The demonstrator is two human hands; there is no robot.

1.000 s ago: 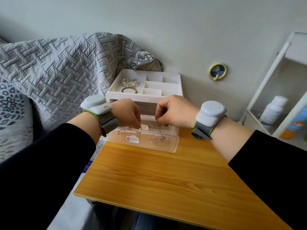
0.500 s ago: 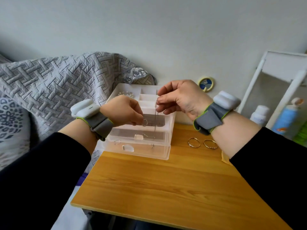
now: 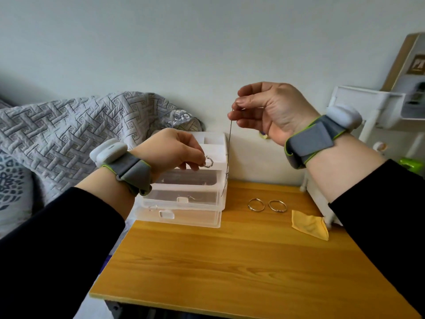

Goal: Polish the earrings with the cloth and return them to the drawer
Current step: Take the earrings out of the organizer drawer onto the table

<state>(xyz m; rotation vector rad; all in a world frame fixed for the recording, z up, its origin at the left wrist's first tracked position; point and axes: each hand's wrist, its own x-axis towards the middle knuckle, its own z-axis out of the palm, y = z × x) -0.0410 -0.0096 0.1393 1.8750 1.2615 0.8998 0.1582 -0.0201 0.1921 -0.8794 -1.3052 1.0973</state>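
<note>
Fingertips (image 3: pixel 240 102) of your right hand (image 3: pixel 271 111) pinch the top of a thread earring (image 3: pixel 229 143); your left hand (image 3: pixel 170 150) pinches a twisted hoop (image 3: pixel 208 161) over the drawer unit (image 3: pixel 184 217). Polishing looks unstarted (yellow cloth (image 3: pixel 309 226) lies untouched, right of two plain hoops (image 3: pixel 255 204)), so wiping and returning remain. That thread earring hangs straight down, long axis vertical, just right of the unit.
</note>
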